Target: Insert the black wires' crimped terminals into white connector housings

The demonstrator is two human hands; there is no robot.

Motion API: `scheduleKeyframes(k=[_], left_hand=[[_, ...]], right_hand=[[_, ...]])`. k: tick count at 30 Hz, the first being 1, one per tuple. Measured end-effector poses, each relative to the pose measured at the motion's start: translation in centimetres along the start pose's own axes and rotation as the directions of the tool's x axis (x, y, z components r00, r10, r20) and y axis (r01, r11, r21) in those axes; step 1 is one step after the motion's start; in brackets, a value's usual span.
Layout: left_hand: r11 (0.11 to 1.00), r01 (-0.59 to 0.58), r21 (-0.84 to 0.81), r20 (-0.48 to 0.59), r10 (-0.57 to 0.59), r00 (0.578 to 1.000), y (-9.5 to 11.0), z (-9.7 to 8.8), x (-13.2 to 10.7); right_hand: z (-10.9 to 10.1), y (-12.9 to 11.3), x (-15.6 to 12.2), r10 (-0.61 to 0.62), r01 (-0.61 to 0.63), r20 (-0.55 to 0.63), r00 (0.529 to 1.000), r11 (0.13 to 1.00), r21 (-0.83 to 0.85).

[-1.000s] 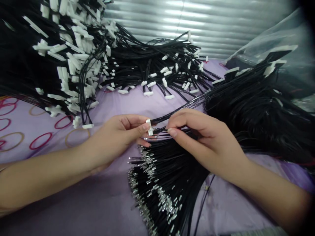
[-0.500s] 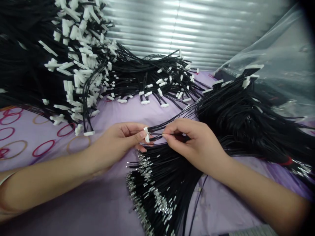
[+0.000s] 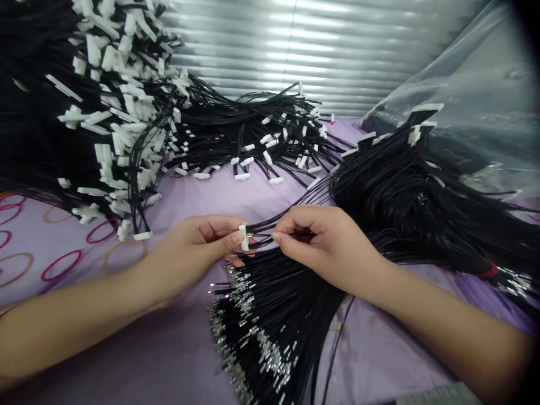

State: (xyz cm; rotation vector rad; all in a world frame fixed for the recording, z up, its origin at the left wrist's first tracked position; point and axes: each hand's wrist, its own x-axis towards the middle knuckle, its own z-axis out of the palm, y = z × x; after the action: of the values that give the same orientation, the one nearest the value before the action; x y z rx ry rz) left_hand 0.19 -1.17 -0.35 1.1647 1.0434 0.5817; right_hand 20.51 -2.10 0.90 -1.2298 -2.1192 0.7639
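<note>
Above lilac cloth (image 3: 126, 360) | white plastic connector (image 3: 243, 238) was pinched by left-hand fingers (image 3: 234, 237); thin black wires (image 3: 264, 228) by right-hand fingers (image 3: 280, 237) | snagging risked if tugged.

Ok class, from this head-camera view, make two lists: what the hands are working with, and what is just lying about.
Being worked with:
- left hand, pinching a white connector
- right hand, pinching black wires beside it
- fan of black wires with metal terminals

Lying about:
- heap of wires with white connectors
- clear plastic bag
- lilac cloth
- ribbed metal shutter
</note>
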Motion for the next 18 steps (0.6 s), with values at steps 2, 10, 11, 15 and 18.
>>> scheduleKeyframes(k=[2,10,11,15,18], left_hand=[[1.000,0.007,0.000,-0.014,-0.007,1.000,0.03,0.08,-0.05],[1.000,0.006,0.019,-0.011,-0.006,1.000,0.40,0.21,-0.04],[1.000,0.003,0.025,0.000,-0.003,1.000,0.45,0.19,-0.02],[0.999,-0.011,0.033,0.003,0.011,1.000,0.58,0.17,0.10],[1.000,0.004,0.027,-0.011,-0.004,1.000,0.58,0.21,0.18]], right_hand=[[-0.02,0.04,-0.04,0.013,-0.013,0.008,1.000,1.000,0.014],[0.14,0.10,0.05,0.028,-0.028,0.002,1.000,0.998,0.051],[0.15,0.08,0.05,0.031,-0.031,0.003,1.000,0.998,0.055],[0.16,0.03,-0.04,0.037,-0.037,0.001,0.999,0.997,0.072],[0.20,0.20,-0.05,0.066,-0.071,0.043,0.997,0.990,0.125]])
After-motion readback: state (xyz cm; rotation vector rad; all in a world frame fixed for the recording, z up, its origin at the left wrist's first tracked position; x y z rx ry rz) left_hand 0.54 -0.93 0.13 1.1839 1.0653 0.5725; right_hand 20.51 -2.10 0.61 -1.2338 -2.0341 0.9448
